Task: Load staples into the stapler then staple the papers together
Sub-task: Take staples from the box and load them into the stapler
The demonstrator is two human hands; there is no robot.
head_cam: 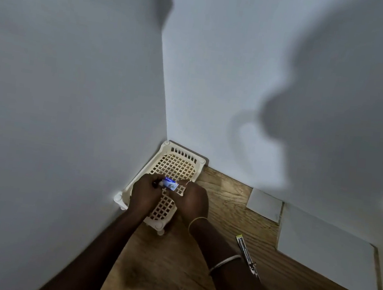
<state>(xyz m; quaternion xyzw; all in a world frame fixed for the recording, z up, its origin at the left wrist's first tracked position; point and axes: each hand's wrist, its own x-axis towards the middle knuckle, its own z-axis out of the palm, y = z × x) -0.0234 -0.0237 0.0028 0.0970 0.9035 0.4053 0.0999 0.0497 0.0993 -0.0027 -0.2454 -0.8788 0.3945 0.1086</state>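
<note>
Over the basket: staple box (pixel 170 184), small and blue-white, held between both hands.
Left hand (pixel 145 193): grip pinching the box's left end.
Right hand (pixel 193 200): grip pinching its right end.
Basket (pixel 178 165): cream lattice, in the bench corner.
Stapler (pixel 246 254): opened out flat on the wooden bench (pixel 168 275), right of the forearms.
Papers (pixel 325 252): white sheets, farther right by the wall.

This looks like a plain room in a home or small office, seen at the corner where two bare, pale walls (pixel 72 80) meet above a wood-grain table (pixel 168 275). A cream plastic lattice basket (pixel 178 165) is pushed into the far left corner of the table, touching both walls, and white papers (pixel 325 250) lie along the far edge against the right-hand wall, with a slim metal stapler part (pixel 245 251) near them. These few desk supplies and the undecorated walls are all that marks the place, so which of the two it is cannot be told.
</note>
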